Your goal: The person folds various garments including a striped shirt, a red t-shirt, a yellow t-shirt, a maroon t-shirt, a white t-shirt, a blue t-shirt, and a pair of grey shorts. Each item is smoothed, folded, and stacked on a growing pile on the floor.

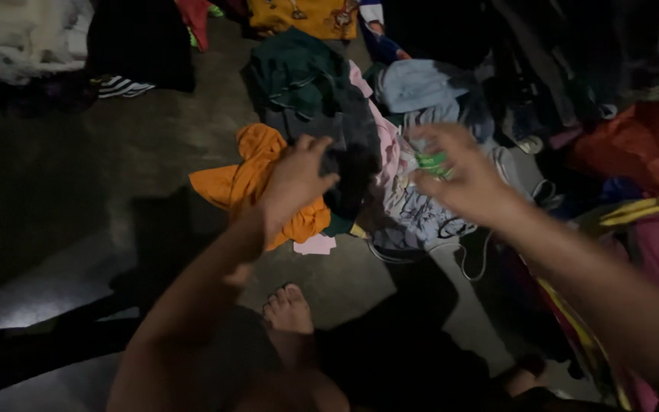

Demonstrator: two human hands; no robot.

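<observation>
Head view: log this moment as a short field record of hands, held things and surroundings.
left hand: closed on a dark crumpled cloth garment
right hand: fingers spread above the pile, nothing clearly held
beneath hands: orange cloth garment, pale grey hooded cloth top
surface: grey concrete floor
also visible: bare foot
light: dim

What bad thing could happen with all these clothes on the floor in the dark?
The dark garment gripped by the left hand hangs over the pile, so lifting it might drag the orange cloth along. A white cord loops on the floor near the bare foot and could perhaps catch a toe. In this dim light, the right hand may misjudge what it grabs.
</observation>
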